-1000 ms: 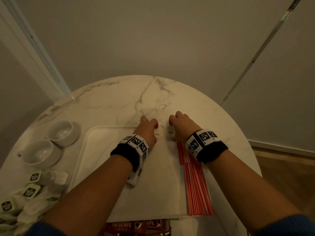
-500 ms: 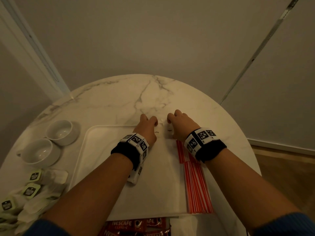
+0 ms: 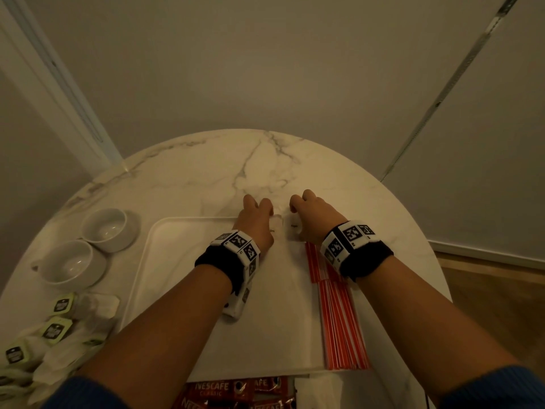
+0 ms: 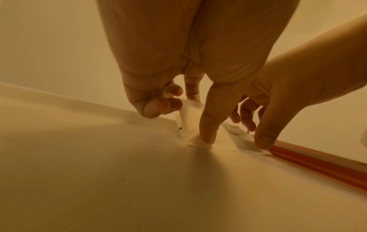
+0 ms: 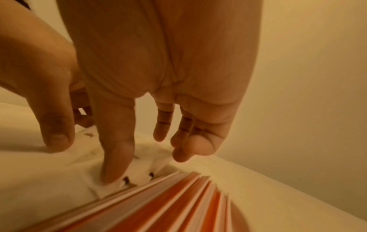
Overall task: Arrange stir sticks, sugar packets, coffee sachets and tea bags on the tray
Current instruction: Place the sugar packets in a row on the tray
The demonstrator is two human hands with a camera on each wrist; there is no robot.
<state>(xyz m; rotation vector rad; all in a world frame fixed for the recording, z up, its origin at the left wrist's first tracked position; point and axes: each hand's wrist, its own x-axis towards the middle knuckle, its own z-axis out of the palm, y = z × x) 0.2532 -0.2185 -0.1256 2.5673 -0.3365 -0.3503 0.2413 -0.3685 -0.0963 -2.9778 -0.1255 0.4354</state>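
Both hands pinch white sugar packets (image 3: 290, 228) at the tray's (image 3: 188, 228) far edge: left hand (image 3: 256, 224) on one, right hand (image 3: 314, 215) on another (beside the stir sticks (image 3: 339, 314)). Keep pkts flat, square w/ rim, no overlap.

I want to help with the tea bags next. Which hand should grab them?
Left, probably. The tea bags lie on the table left of the tray, on the left hand's side. The right hand would have to cross over.
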